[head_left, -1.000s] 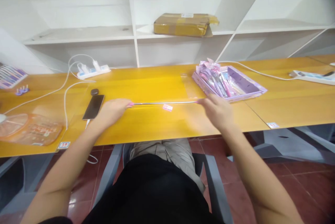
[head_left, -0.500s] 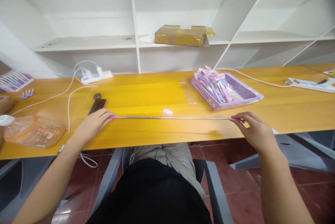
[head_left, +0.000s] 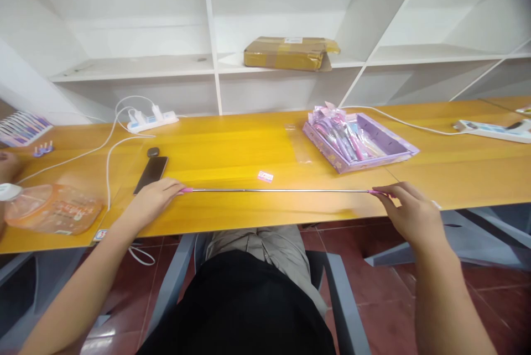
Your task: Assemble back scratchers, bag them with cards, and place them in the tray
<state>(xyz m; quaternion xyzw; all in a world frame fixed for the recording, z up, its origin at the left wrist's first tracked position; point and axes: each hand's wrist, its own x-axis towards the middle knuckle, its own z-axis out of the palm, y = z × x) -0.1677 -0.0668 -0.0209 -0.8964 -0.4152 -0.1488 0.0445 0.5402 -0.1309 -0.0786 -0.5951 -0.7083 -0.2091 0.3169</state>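
Observation:
A thin metal telescopic rod (head_left: 277, 190) with pink ends stretches level across the front of the yellow table (head_left: 232, 150). Its left pink end is pinched in my left hand (head_left: 157, 200), and its right pink end in my right hand (head_left: 410, 208). Both hands are closed, and their fingers partly cover the ends. Just beyond the rod lies a small pink-and-white label (head_left: 265, 177). A dark phone (head_left: 152, 171) is behind my left hand, partly hidden by it. Past the right half of the rod stands a purple box (head_left: 388, 142) holding several wrapped pens (head_left: 342, 134).
An orange bottle (head_left: 58, 208) lies at left, beside another person's hand (head_left: 9, 164). White cables run from a power strip (head_left: 160, 120). Another power strip (head_left: 498, 131) is at right. A taped cardboard box (head_left: 286, 53) sits on the shelf (head_left: 149, 64).
Both hands have shifted slightly to the right and nearer to me, carrying the rod along. More of the phone shows now. The rod stays about as long as before.

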